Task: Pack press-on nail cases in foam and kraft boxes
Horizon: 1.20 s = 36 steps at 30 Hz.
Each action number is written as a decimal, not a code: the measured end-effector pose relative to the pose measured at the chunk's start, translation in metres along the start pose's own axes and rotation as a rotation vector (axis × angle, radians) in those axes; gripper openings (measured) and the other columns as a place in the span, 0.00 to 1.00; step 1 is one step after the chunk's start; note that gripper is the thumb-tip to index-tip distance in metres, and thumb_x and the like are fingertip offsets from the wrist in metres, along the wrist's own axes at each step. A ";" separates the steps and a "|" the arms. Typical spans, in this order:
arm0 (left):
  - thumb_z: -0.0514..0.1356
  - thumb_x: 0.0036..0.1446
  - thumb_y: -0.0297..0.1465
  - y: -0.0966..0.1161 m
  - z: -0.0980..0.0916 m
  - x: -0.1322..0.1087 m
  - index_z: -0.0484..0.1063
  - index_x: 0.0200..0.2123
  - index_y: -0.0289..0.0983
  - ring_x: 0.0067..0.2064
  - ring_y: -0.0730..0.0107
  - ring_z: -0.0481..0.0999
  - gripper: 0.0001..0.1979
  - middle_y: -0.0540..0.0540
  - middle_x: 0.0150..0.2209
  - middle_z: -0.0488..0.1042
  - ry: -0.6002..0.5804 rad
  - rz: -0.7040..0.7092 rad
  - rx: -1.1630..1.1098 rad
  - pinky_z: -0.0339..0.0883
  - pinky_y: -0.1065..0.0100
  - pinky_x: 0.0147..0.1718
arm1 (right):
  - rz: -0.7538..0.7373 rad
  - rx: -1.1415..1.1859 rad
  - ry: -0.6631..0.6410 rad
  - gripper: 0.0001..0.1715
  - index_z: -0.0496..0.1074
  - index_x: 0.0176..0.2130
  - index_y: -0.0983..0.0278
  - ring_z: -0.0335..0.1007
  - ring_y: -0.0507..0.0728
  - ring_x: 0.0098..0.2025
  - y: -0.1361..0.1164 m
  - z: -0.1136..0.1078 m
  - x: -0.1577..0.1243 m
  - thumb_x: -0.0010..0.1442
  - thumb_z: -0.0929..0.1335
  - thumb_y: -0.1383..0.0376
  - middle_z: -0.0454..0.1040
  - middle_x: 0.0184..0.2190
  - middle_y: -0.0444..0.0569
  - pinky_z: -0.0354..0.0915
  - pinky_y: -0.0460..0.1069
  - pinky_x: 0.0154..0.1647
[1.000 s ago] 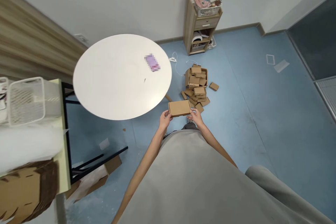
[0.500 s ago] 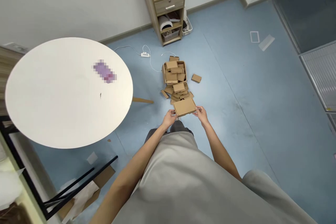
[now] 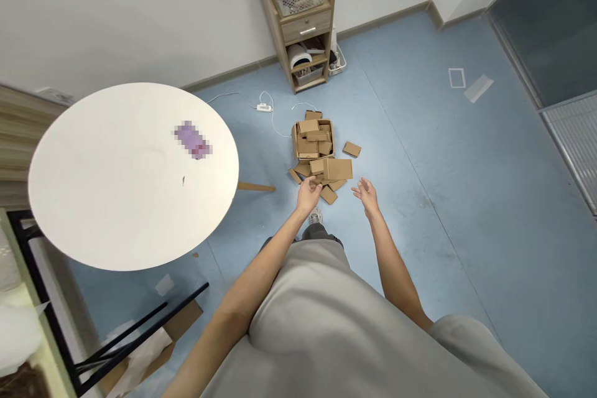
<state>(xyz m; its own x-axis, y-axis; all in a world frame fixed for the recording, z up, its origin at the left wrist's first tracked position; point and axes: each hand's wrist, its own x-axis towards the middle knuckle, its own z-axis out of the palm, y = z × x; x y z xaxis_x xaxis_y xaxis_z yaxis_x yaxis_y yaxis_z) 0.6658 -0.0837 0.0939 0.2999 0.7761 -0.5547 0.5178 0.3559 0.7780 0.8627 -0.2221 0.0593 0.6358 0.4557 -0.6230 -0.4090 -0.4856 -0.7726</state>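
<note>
A flat brown cardboard box (image 3: 340,169) lies apart from both hands, over the front of a heap of smaller cardboard boxes (image 3: 329,194) on the floor. My left hand (image 3: 308,194) is just in front of the heap, fingers parted and holding nothing; whether its fingertips touch a box I cannot tell. To the right of the heap, my right hand (image 3: 367,196) hangs with its fingers spread and nothing in them. Behind the heap stands an open carton (image 3: 295,142) filled with several small cardboard boxes (image 3: 308,147).
A round white table (image 3: 107,199) stands at left, bearing a blurred purple item (image 3: 193,140). One small box (image 3: 351,149) lies right of the carton. A white cable with an adapter (image 3: 264,107) runs along the floor near a wooden cabinet (image 3: 305,31). My shoe (image 3: 316,216) is below the heap.
Both hands have let go of the flat cardboard box, which now lies farther forward on the heap. My right hand has moved slightly right, its fingers spreading. The view has shifted a little.
</note>
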 end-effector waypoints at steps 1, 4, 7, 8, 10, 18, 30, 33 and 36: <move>0.66 0.66 0.28 -0.006 -0.009 -0.003 0.77 0.60 0.34 0.62 0.50 0.83 0.20 0.31 0.67 0.77 -0.011 -0.017 -0.016 0.75 0.51 0.65 | 0.012 -0.022 -0.017 0.30 0.75 0.61 0.59 0.87 0.62 0.54 0.002 0.006 -0.001 0.65 0.73 0.49 0.74 0.70 0.61 0.79 0.59 0.61; 0.67 0.65 0.28 -0.030 -0.040 -0.018 0.79 0.57 0.36 0.62 0.48 0.83 0.18 0.32 0.65 0.79 -0.005 -0.087 -0.067 0.75 0.49 0.64 | 0.060 -0.079 -0.100 0.26 0.78 0.54 0.61 0.87 0.63 0.52 0.010 0.026 -0.009 0.64 0.75 0.48 0.82 0.60 0.59 0.79 0.61 0.61; 0.65 0.64 0.28 -0.058 -0.072 -0.037 0.79 0.55 0.36 0.62 0.48 0.83 0.16 0.32 0.65 0.80 0.053 -0.169 -0.123 0.75 0.48 0.65 | 0.112 -0.138 -0.192 0.21 0.79 0.49 0.61 0.88 0.62 0.48 0.019 0.052 -0.019 0.63 0.75 0.50 0.85 0.55 0.57 0.78 0.61 0.61; 0.65 0.64 0.28 -0.066 -0.082 -0.043 0.79 0.55 0.36 0.63 0.48 0.83 0.16 0.31 0.65 0.80 0.072 -0.195 -0.150 0.75 0.47 0.65 | 0.125 -0.163 -0.221 0.19 0.79 0.47 0.60 0.88 0.61 0.47 0.020 0.062 -0.023 0.63 0.75 0.51 0.86 0.54 0.57 0.78 0.61 0.60; 0.64 0.64 0.28 -0.082 -0.103 -0.053 0.79 0.55 0.35 0.63 0.47 0.82 0.16 0.30 0.65 0.80 0.110 -0.232 -0.212 0.75 0.46 0.65 | 0.133 -0.214 -0.277 0.17 0.79 0.45 0.60 0.87 0.61 0.46 0.022 0.084 -0.032 0.63 0.75 0.52 0.86 0.52 0.56 0.79 0.60 0.59; 0.65 0.63 0.34 -0.124 -0.188 -0.091 0.79 0.55 0.38 0.67 0.49 0.80 0.18 0.34 0.63 0.82 0.212 -0.146 -0.456 0.76 0.48 0.64 | 0.048 -0.369 -0.492 0.15 0.80 0.48 0.61 0.86 0.59 0.44 0.024 0.190 -0.098 0.65 0.75 0.55 0.87 0.50 0.56 0.78 0.58 0.58; 0.66 0.62 0.33 -0.212 -0.357 -0.207 0.79 0.43 0.39 0.57 0.56 0.84 0.07 0.37 0.54 0.86 0.542 0.007 -0.679 0.76 0.53 0.62 | -0.212 -0.450 -0.858 0.33 0.81 0.52 0.60 0.87 0.63 0.52 0.061 0.376 -0.286 0.60 0.77 0.39 0.86 0.56 0.59 0.78 0.58 0.58; 0.65 0.62 0.33 -0.239 -0.390 -0.235 0.77 0.42 0.39 0.59 0.56 0.84 0.05 0.37 0.56 0.85 0.635 -0.022 -0.785 0.76 0.53 0.62 | -0.239 -0.488 -0.949 0.34 0.81 0.53 0.60 0.86 0.64 0.53 0.075 0.413 -0.332 0.61 0.76 0.38 0.86 0.56 0.59 0.78 0.59 0.58; 0.65 0.64 0.37 -0.260 -0.414 -0.253 0.76 0.43 0.40 0.59 0.56 0.84 0.08 0.37 0.58 0.84 0.683 -0.055 -0.860 0.77 0.55 0.60 | -0.243 -0.526 -1.037 0.34 0.82 0.52 0.59 0.86 0.65 0.52 0.083 0.442 -0.366 0.62 0.76 0.37 0.86 0.54 0.58 0.78 0.60 0.57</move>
<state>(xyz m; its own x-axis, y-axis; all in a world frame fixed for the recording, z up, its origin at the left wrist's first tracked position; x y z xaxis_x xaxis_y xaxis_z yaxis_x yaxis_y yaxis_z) 0.1234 -0.1572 0.1537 -0.3504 0.7785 -0.5207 -0.2938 0.4365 0.8504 0.3070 -0.0997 0.1690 -0.2731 0.8472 -0.4558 0.1218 -0.4395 -0.8899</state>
